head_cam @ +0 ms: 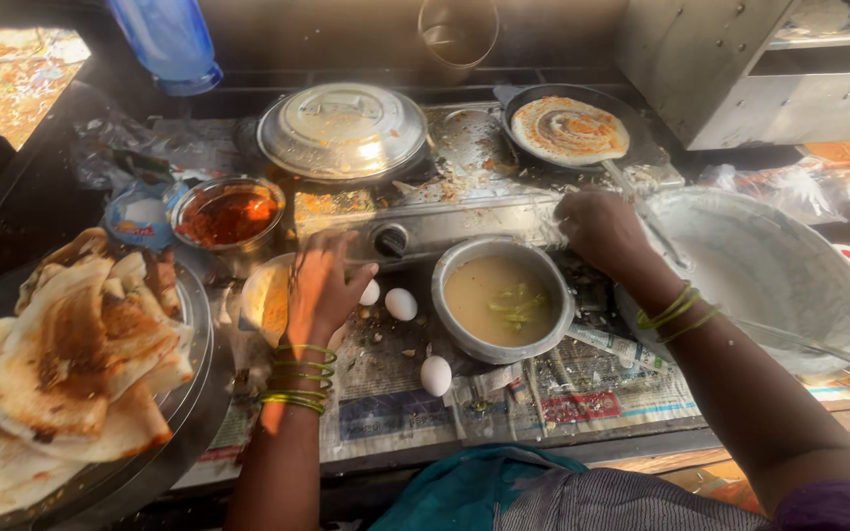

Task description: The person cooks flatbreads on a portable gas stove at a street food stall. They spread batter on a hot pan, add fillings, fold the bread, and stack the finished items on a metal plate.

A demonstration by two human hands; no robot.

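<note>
Food and cookware around a street stove

Folded flatbreads [61, 374] are being kept on a round tray [189, 433] at the left; red chutney is sitting in a steel bowl [226, 211], a domed steel lid [343, 130] is covering one burner, and a blue plastic bottle [167, 41] is being hung above.

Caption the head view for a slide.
At a cooking counter, the left hand reaches toward eggs while the right hand hovers beside a steel bowl of batter.
</note>
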